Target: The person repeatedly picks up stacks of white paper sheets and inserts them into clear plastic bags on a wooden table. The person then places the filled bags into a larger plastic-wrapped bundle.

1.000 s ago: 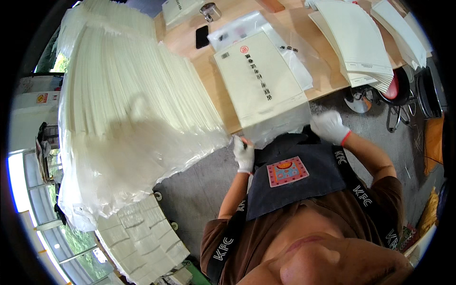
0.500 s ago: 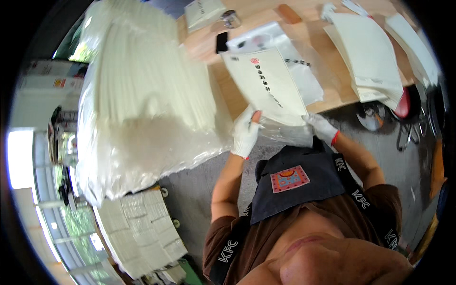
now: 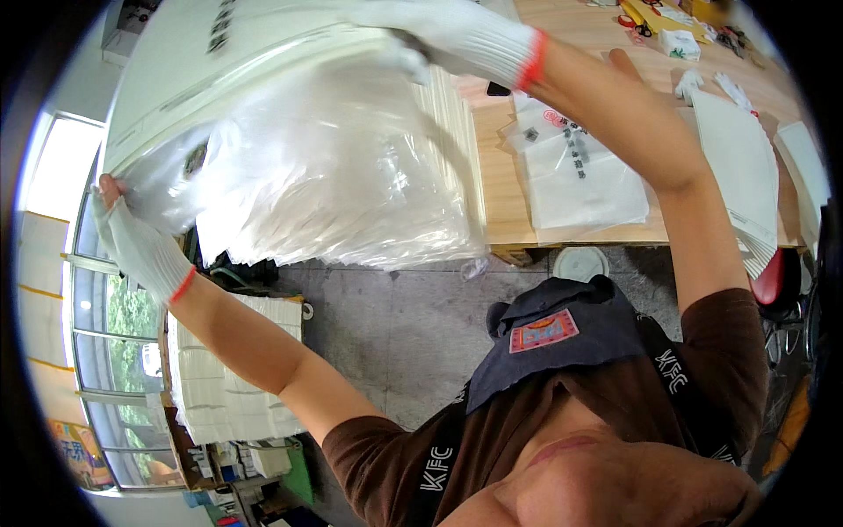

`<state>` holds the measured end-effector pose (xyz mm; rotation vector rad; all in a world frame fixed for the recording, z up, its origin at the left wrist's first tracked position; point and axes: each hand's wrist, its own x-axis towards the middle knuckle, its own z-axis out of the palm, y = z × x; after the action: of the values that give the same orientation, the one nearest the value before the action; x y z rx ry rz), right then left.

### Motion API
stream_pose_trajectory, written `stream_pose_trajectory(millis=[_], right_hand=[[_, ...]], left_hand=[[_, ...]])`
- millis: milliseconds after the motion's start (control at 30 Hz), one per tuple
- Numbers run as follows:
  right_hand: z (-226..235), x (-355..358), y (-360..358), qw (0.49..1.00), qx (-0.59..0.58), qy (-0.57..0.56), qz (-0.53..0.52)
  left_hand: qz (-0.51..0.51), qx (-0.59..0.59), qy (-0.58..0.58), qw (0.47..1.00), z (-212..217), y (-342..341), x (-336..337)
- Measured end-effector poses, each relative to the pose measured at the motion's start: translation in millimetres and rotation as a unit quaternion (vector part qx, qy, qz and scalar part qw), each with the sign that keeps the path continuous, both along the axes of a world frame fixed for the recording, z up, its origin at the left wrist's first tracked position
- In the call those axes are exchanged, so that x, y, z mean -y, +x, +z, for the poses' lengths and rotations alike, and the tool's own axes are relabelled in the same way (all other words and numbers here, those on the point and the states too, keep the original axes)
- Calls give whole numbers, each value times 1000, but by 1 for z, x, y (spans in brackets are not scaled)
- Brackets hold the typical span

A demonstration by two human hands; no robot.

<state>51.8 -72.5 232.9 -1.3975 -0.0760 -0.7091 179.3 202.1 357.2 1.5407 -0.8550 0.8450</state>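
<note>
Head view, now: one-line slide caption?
Gloved left hand holding the edge of a packet, right hand stretched across, over a plastic-covered pile, table at right.

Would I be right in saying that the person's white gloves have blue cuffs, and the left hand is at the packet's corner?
Not quite: the head view shows red cuffs, not blue. The gloves are white, and the left hand is at the corner of the packet.

Grey floor [image 3: 386, 342], faintly scuffed, lies below a pale wooden surface [image 3: 505, 198]. Along the left, light-framed windows [image 3: 92, 303] show green trees [image 3: 130, 316] outside; the upper pane glares white with daylight. A pale wall [image 3: 79, 97] adjoins them, with a colourful poster [image 3: 79, 450] farther down. A red seat [image 3: 771, 279] stands near the surface's right end.
</note>
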Motion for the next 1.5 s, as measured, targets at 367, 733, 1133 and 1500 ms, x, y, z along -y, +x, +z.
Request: stream_pose_trajectory(millis=[367,733,1133,1500], right_hand=[[-57,22,-114,982,-160,-95,-35],[-246,33,-335,879,-224,162,-389],[-329,-80,-392,784,-213,404,-420],[-354,-7,-323,797,-209,495,-276]], left_hand=[[130,-249,-98,955,-374,83,-62],[-516,-58,446,729,-490,-212,210],[-382,-16,673,633,-550,-335,420],[-593,-376,570,426,-474,-258,335]])
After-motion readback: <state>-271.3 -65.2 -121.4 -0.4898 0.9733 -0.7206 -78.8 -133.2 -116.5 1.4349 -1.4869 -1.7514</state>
